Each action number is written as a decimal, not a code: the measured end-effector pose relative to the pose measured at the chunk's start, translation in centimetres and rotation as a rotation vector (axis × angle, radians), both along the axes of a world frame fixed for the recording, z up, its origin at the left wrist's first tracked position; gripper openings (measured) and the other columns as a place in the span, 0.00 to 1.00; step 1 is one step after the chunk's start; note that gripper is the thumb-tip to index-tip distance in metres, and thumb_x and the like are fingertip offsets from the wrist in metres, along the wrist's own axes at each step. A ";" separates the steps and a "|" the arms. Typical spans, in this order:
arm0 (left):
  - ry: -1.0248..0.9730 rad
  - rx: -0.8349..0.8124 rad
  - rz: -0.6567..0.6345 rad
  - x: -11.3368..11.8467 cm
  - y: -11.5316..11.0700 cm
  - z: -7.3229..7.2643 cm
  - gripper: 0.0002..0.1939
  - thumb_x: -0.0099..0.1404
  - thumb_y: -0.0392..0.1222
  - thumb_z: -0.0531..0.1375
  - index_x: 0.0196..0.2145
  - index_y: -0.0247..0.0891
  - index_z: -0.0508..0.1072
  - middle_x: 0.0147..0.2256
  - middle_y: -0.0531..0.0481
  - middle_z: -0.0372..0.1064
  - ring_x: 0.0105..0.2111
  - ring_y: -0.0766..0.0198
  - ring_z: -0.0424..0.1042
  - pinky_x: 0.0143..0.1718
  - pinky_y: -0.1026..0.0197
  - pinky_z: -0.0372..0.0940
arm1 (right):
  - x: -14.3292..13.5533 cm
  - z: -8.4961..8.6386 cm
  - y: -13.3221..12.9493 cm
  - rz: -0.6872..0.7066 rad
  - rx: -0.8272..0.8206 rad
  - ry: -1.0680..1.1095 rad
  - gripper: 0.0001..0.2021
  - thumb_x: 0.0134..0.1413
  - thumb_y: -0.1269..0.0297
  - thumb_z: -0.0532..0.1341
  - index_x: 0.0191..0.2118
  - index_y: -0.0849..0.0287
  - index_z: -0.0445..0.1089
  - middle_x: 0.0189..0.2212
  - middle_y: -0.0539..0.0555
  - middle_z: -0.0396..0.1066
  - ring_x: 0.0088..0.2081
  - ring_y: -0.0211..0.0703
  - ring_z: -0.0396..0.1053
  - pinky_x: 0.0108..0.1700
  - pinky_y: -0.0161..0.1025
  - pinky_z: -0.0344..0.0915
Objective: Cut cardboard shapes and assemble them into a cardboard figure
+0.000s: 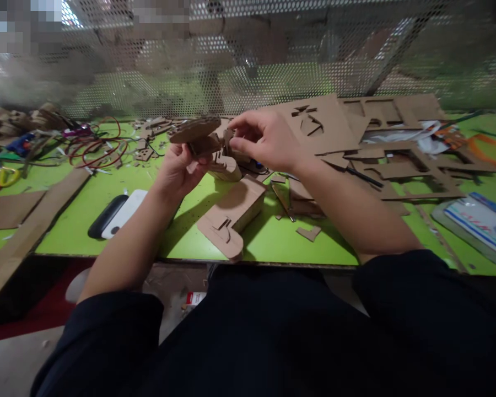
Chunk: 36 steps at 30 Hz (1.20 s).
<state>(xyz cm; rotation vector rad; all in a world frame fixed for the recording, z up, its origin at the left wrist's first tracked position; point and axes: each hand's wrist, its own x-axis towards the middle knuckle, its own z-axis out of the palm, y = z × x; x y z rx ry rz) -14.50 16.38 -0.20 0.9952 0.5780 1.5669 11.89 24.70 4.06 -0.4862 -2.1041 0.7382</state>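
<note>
My left hand [182,171] is closed around the underside of a small cardboard assembly [196,129] with a flat, rounded top, lifted above the table. My right hand [268,138] is curled to its right, thumb and fingertips at the edge of a small upright cardboard piece [227,140]. Whether that piece is joined to the assembly is hard to see. Below the hands, an L-shaped cardboard block [235,212] lies near the table's front edge. Just behind it sits a rounded cardboard part [225,168], partly hidden by my left hand.
Cut cardboard sheets [330,124] and scraps cover the right of the green table [182,237]. On the left are a black-and-white device [118,214], a long cardboard strip [45,223], red cable [97,149] and scissors [8,175]. A plastic packet [475,226] lies far right. Perforated metal mesh [231,66] stands behind.
</note>
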 end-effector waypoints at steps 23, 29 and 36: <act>0.103 0.194 0.147 2.5 0.3 -1.4 0.34 0.62 0.73 0.83 0.53 0.49 0.84 0.42 0.51 0.84 0.32 0.68 0.79 0.32 0.68 0.73 | -2.2 -1.9 -4.2 -0.136 0.252 -0.010 0.16 0.84 0.56 0.60 0.57 0.56 0.84 0.47 0.58 0.86 0.47 0.52 0.81 0.58 0.51 0.77; 0.214 0.278 0.281 1.9 1.9 -3.1 0.41 0.62 0.83 0.78 0.57 0.48 0.83 0.40 0.49 0.82 0.35 0.60 0.86 0.36 0.63 0.78 | -1.9 -1.5 -4.8 -0.182 0.230 -0.097 0.17 0.86 0.51 0.60 0.55 0.52 0.84 0.46 0.56 0.86 0.48 0.52 0.80 0.59 0.50 0.75; 0.348 0.334 0.242 0.7 2.1 -2.4 0.50 0.43 0.76 0.89 0.56 0.46 0.88 0.48 0.46 0.86 0.46 0.49 0.91 0.44 0.51 0.87 | -2.6 -2.1 -3.9 -0.151 0.101 0.032 0.11 0.80 0.57 0.66 0.50 0.55 0.86 0.45 0.54 0.87 0.45 0.50 0.82 0.53 0.48 0.78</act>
